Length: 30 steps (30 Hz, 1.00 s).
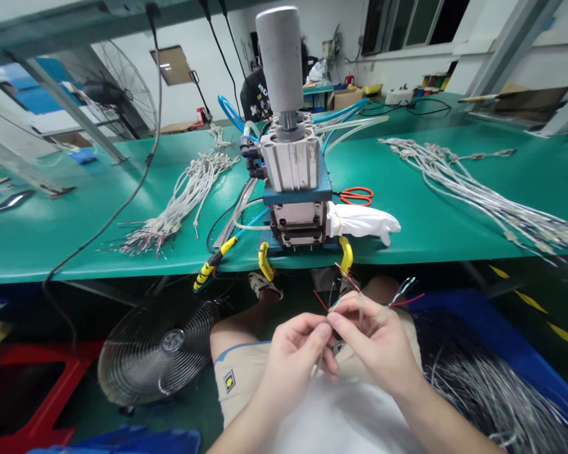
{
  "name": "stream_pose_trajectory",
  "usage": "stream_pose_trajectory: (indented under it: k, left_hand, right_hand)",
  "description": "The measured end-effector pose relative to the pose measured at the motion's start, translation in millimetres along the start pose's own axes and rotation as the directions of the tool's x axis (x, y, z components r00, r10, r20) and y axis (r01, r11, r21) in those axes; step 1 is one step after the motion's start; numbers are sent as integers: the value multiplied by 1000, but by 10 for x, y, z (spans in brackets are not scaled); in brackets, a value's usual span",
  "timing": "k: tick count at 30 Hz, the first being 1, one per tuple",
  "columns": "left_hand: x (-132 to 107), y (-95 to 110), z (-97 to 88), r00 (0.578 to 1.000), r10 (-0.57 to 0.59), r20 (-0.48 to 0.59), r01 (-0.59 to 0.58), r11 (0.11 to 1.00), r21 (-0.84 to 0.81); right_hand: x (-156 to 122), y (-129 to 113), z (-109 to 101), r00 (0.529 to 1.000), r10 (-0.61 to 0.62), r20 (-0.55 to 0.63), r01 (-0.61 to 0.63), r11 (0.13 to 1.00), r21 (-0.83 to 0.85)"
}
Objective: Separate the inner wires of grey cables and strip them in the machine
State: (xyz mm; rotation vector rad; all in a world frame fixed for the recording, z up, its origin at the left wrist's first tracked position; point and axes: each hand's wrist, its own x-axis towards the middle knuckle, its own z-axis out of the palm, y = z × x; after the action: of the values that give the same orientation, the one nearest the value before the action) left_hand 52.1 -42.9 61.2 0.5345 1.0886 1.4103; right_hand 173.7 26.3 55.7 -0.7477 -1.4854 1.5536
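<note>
My left hand (293,347) and right hand (378,334) close together, thumbs and fingertips pinching stripped multicore cable ends (401,292), wires fanning out above beige shorts (243,372), pneumatic press (293,162) on green bench (383,249) ahead.

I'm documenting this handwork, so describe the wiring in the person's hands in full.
The wiring looks slim and plastic-coated, with pale lengths between the fingers and finer coloured strands at the ends. Red strands stick out towards both sides, with white and greenish ones above the right hand. The ends splay upward and outward. It is held in the air, nearer the person than the green bench. The right hand and the left hand pinch it close together; fingers hide its middle, so I cannot count the cables.
</note>
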Motion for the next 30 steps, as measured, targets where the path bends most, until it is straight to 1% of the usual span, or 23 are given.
stream_pose_trajectory:
  k: [3, 6, 9, 11, 12, 14, 16, 17, 18, 20, 22, 23, 27, 30]
  left_hand:
    - [13, -17, 16, 1000, 12, -16, -13, 998, -67]
    - [22, -56, 15, 1000, 4, -29, -8, 990, -144]
    - [2, -90, 16, 1000, -9, -3, 8, 985, -172]
    - [-22, -101, 19, 1000, -17, 12, 19, 985, -174]
    - [-34, -101, 19, 1000, -20, 12, 22, 984, -176]
    - [-50, -90, 15, 1000, -28, 4, 28, 983, -181]
    - [-54, -69, 8, 999, -30, -18, 26, 981, -194]
    - [-53, -57, 4, 999, -29, -31, 23, 979, -201]
    - [-50, -48, 0, 999, -29, -39, 20, 978, -208]
    - [-45, -36, -3, 999, -25, -44, 15, 977, -214]
    - [-44, -37, -1, 999, -20, -31, 13, 977, -214]
    - [-46, -41, 0, 1000, -17, -24, 12, 977, -214]
    - [-58, -61, 1, 1000, -8, -14, 5, 980, -199]
    - [-65, -78, -10, 1000, -10, -11, 8, 988, -155]
  right_hand:
    - [3, -10, 42, 1000, -24, -18, 24, 1000, 11]
    - [-8, 18, 79, 996, -67, -52, 65, 997, -38]
    - [-17, 66, 99, 980, -158, -122, 141, 980, -139]
    - [-8, 84, 101, 965, -183, -188, 154, 975, -158]
    - [6, 86, 96, 961, -164, -225, 138, 982, -126]
    - [47, 78, 74, 945, -85, -316, 99, 995, 31]
    - [94, 63, 36, 917, -3, -399, 104, 968, 230]
    - [111, 57, 15, 910, 29, -415, 111, 945, 309]
    - [120, 55, -4, 912, 55, -407, 107, 925, 364]
    - [108, 66, -27, 943, 102, -317, 35, 916, 399]
    - [65, 92, -26, 973, 121, -199, -44, 935, 351]
    - [41, 106, -18, 981, 110, -158, -56, 948, 314]
    - [-17, 132, 34, 996, -2, -86, 19, 980, 199]
    - [-13, 125, 67, 997, -30, -68, 42, 983, 177]
